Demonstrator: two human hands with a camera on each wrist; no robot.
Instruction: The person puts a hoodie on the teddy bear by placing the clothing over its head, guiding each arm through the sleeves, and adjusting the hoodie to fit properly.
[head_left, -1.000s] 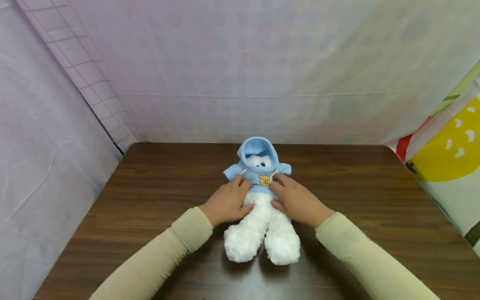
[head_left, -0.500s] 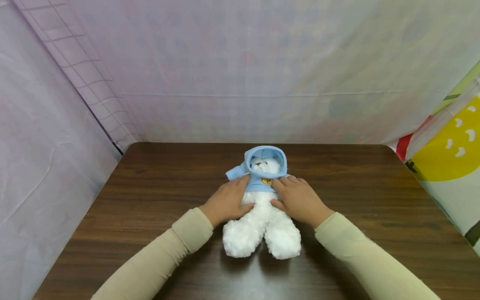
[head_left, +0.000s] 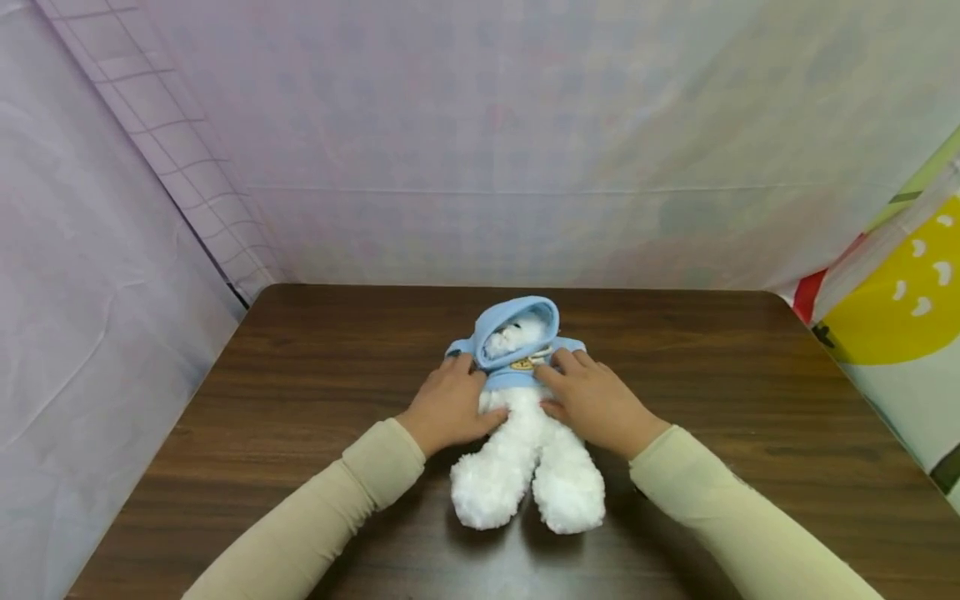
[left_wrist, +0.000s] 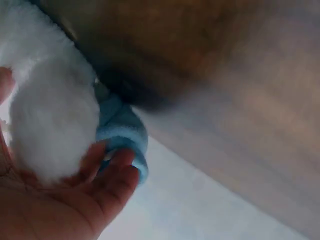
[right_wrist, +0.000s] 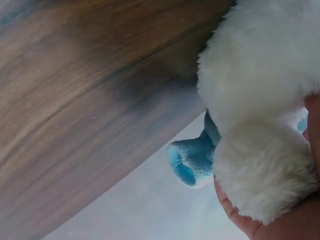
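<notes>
A white plush toy (head_left: 531, 412) in a light blue hoodie (head_left: 510, 379) with a small bear patch is held over the table, legs toward me. Its raised hood (head_left: 501, 321) leans left and partly hides the fluffy face. My left hand (head_left: 447, 408) grips the toy's left side at the waist, thumb on the white fur. On the other side my right hand (head_left: 596, 404) holds it likewise, fingers over the hoodie. A blue sleeve (left_wrist: 122, 135) shows beyond my fingertips in the left wrist view; another sleeve (right_wrist: 192, 160) sticks out in the right wrist view.
The dark brown wooden table (head_left: 322, 375) spreads around the toy. A pale patterned cloth (head_left: 480, 150) hangs behind its far edge, and a white curtain (head_left: 82, 317) is at the left. Cloth with a yellow print (head_left: 900, 292) hangs at the right.
The toy's head and hood have swung to the right and then left, now tipping left. Its feet rose slightly and dropped back. Both hands keep hold at the waist.
</notes>
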